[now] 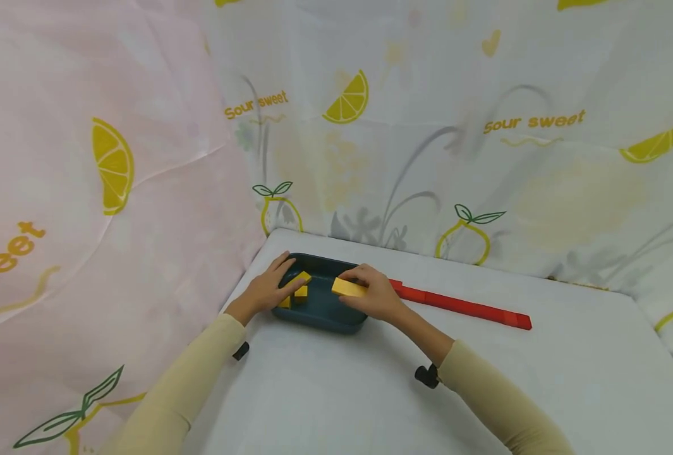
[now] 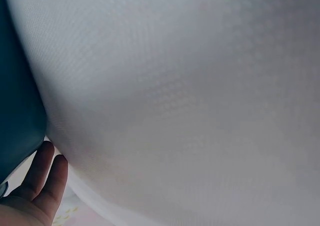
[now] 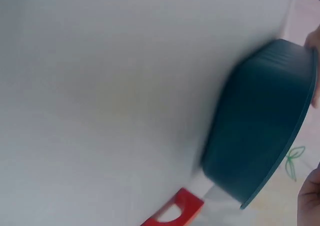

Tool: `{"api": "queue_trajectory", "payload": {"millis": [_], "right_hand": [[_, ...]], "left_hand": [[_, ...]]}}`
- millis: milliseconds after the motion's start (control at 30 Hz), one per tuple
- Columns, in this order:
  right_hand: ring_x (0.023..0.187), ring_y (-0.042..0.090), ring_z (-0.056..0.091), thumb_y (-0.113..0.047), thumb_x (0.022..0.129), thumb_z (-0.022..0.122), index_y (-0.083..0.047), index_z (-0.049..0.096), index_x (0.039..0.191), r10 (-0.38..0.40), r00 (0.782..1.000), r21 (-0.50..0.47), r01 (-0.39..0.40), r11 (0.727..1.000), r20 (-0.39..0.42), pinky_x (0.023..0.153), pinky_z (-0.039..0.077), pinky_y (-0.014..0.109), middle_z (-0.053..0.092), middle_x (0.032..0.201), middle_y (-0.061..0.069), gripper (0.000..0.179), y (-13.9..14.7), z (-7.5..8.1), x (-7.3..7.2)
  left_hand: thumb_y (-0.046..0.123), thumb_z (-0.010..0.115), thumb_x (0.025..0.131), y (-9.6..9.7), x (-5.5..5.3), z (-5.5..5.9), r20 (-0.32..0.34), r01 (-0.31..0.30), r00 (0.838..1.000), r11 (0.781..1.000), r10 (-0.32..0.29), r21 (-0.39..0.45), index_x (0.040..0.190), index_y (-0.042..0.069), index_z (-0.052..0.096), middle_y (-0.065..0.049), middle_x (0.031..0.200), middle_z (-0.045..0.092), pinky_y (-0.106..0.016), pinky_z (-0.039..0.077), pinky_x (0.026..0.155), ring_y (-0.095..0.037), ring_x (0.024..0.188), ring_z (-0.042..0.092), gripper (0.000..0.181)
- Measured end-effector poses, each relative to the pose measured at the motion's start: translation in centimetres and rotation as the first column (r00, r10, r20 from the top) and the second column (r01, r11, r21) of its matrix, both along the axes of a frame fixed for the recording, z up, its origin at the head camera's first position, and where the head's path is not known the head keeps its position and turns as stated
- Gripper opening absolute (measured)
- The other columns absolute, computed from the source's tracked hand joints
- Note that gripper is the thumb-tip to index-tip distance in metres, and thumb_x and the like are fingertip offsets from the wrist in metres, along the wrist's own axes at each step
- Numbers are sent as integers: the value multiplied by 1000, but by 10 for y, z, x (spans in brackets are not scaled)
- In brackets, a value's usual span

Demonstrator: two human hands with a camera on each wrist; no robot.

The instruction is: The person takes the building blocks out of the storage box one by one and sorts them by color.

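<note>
A dark teal tray [image 1: 319,321] with raised sides lies on the white table. My left hand [image 1: 265,289] holds its left end, thumb reaching inside over the yellow blocks and fingers on the outer side; in the left wrist view two fingers [image 2: 52,183] lie against the tray's corner [image 2: 20,105]. Several yellow blocks, one of them a small block [image 1: 301,292], sit inside at the left. Over the right part of the tray, my right hand [image 1: 373,294] pinches a longer yellow block [image 1: 349,288] between thumb and fingers.
Red blocks [image 1: 467,306] lie end to end in a row right of the tray; one arched red block [image 3: 182,206] shows in the right wrist view. A lemon-printed cloth [image 1: 404,158] hangs behind the table, and a pinkish one [image 1: 160,221] borders the left side.
</note>
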State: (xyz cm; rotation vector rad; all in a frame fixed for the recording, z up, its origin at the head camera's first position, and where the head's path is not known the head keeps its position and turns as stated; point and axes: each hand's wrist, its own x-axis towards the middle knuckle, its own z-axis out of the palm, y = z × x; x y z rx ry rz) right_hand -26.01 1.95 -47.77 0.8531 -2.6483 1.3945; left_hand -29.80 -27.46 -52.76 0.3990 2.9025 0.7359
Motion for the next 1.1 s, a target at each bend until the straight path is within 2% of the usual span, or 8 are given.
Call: {"api": "queue_trajectory", "payload": {"millis": [333,533,667,767,967,1100], "right_hand": [[97,20,56,-8,82,78,-14,72,118,-58,998,-14,59,998,38,79,52,23,62,112,5,38,42,-10,10],[99,23,55,-7,82,78,-13,71,121,-98,994,-7,98,995,54,79,51,20,62,112,7,40,74,-13,15],[102,23,54,-9,83,78,-15,72,122,-129,982,3,130,992,138,79,52,20,62,112,6,40,90,-18,16],[104,24,53,-11,83,78,-18,71,123,-133,970,25,130,991,202,80,53,22,62,113,5,41,95,-24,16],[103,24,52,-16,82,80,-22,73,121,-120,957,44,112,993,264,79,53,26,63,109,3,40,93,-33,9],[99,22,54,-16,83,80,-18,74,119,-108,947,45,99,994,302,77,52,25,66,108,4,37,89,-42,5]], "left_hand": [[70,38,95,-4,4,0,-8,16,1000,1000,-16,14,159,17,23,-3,168,6,-66,30,111,-39,145,34,84],[72,34,95,-3,0,-2,-16,6,1000,1000,-5,30,159,19,23,-2,168,7,-66,27,113,-37,146,32,83],[71,33,96,-4,0,0,-10,-12,1000,1000,12,29,159,19,23,-3,168,8,-67,25,113,-38,147,30,82],[69,35,97,-5,1,2,1,-18,1000,999,18,28,159,18,23,-4,168,8,-66,25,114,-38,148,29,81],[68,36,97,-5,-2,-1,-16,-12,1000,999,12,38,158,18,24,-2,168,8,-66,25,114,-37,147,30,79],[67,36,98,-2,-3,-2,-10,-5,1000,999,6,44,158,16,24,-4,168,8,-66,25,114,-37,148,28,80]]}}
